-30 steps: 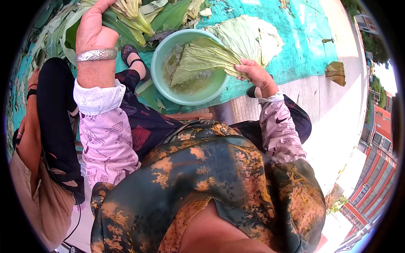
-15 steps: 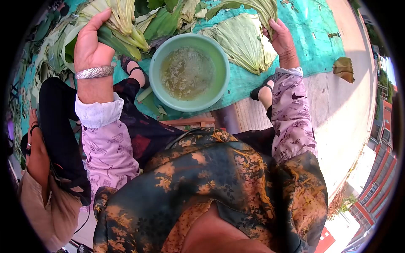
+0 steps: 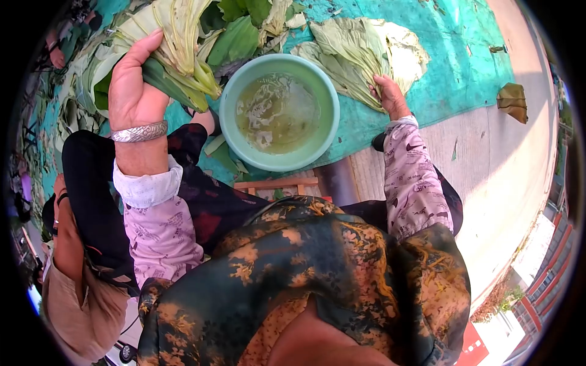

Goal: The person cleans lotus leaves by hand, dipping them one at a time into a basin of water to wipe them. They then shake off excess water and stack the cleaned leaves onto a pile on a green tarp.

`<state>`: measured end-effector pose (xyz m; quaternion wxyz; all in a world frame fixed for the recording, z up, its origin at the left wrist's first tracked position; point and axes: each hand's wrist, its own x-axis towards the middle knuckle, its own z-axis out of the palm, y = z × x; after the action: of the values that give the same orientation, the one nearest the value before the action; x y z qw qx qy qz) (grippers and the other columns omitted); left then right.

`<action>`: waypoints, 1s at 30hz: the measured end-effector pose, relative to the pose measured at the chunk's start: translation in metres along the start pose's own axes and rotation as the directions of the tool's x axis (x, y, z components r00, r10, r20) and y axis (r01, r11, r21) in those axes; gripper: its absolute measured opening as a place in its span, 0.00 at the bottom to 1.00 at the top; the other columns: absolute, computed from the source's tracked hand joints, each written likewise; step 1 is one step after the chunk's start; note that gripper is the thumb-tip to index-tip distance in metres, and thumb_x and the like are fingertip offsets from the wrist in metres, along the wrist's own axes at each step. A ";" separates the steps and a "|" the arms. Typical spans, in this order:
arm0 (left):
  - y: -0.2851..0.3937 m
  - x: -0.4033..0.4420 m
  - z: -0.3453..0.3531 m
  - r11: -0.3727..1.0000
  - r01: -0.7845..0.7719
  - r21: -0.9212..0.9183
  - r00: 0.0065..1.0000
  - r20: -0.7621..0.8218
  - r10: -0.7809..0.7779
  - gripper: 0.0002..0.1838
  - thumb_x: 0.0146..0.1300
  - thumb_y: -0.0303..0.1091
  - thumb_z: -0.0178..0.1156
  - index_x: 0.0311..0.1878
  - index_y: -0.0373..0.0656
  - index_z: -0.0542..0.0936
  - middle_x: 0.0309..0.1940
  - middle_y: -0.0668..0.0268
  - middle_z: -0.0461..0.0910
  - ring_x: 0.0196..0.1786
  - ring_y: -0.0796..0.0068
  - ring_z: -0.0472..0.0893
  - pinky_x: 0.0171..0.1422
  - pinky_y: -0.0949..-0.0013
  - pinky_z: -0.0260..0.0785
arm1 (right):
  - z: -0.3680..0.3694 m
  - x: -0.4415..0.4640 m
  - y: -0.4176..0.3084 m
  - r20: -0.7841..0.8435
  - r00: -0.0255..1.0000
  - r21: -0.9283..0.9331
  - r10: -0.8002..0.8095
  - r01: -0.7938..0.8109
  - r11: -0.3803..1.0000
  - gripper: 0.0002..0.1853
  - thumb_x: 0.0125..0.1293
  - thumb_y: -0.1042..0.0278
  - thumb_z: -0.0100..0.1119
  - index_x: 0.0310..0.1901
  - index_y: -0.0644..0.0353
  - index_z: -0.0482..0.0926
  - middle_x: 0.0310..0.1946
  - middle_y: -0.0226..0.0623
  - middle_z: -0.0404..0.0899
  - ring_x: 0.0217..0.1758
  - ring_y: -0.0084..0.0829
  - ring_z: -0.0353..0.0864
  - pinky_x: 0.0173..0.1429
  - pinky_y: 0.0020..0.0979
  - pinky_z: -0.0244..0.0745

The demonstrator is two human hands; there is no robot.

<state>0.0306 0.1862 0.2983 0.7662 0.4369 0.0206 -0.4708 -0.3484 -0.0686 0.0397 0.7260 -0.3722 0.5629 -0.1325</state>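
My left hand [image 3: 135, 91], with a silver bracelet at the wrist, grips a bundle of pale green leaves [image 3: 168, 27] by its side, thumb on top. To the right, my right hand [image 3: 389, 97] pinches the stem end of a large leaf [image 3: 351, 52]. That leaf lies over other pale leaves [image 3: 406, 55] on the green sheet. Between my hands stands a light green basin [image 3: 334, 116] holding cloudy, brownish water. Neither hand touches the basin.
A teal sheet [image 3: 464, 73] covers the ground. Many leaves [image 3: 79, 79] are heaped at the left. A seated person [image 3: 79, 262] is at my left. A brown folded leaf [image 3: 513, 102] lies at the right, and a wooden stool edge [image 3: 274, 183] shows below the basin.
My right hand has taken the leaf out of the basin, up to the right, and down onto the other leaves. My left hand still holds the bundle.
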 end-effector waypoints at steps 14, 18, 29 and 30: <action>0.000 -0.002 -0.001 0.999 -0.021 0.044 0.999 -0.043 0.023 0.16 0.56 0.22 0.54 0.49 0.31 0.70 0.45 0.55 0.75 0.47 0.60 0.76 0.54 0.57 0.70 | -0.024 0.005 0.020 0.040 0.996 -0.224 0.085 -0.074 0.972 0.15 0.57 0.67 0.58 0.44 0.59 0.70 0.33 0.30 0.75 0.26 0.23 0.75 0.24 0.22 0.69; -0.002 -0.003 0.002 0.997 -0.005 0.080 0.998 -0.066 0.011 0.15 0.58 0.23 0.53 0.49 0.30 0.70 0.46 0.55 0.75 0.48 0.61 0.76 0.55 0.60 0.68 | -0.038 0.002 0.036 -0.031 0.994 -0.379 0.108 -0.111 0.919 0.09 0.57 0.68 0.57 0.38 0.59 0.72 0.28 0.31 0.76 0.21 0.23 0.74 0.18 0.22 0.66; 0.003 0.001 -0.007 0.993 0.023 0.116 0.996 -0.085 -0.013 0.15 0.57 0.22 0.54 0.48 0.29 0.70 0.45 0.54 0.75 0.47 0.60 0.76 0.55 0.58 0.69 | -0.064 0.036 0.068 -0.118 0.934 -0.957 -0.338 -0.017 0.288 0.15 0.46 0.58 0.59 0.33 0.60 0.78 0.32 0.45 0.79 0.39 0.42 0.79 0.44 0.37 0.72; 0.003 0.001 -0.004 0.992 0.020 0.121 0.996 -0.091 -0.009 0.14 0.57 0.22 0.54 0.48 0.29 0.70 0.45 0.54 0.75 0.47 0.60 0.76 0.55 0.58 0.69 | -0.061 0.036 0.070 -0.170 0.929 -0.957 -0.328 -0.077 0.278 0.15 0.47 0.58 0.58 0.34 0.59 0.78 0.35 0.45 0.79 0.41 0.43 0.78 0.46 0.38 0.72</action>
<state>0.0346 0.1892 0.2970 0.7329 0.5037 0.0297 -0.4563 -0.4083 -0.0660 -0.0400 0.2392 -0.7457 0.6121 0.1097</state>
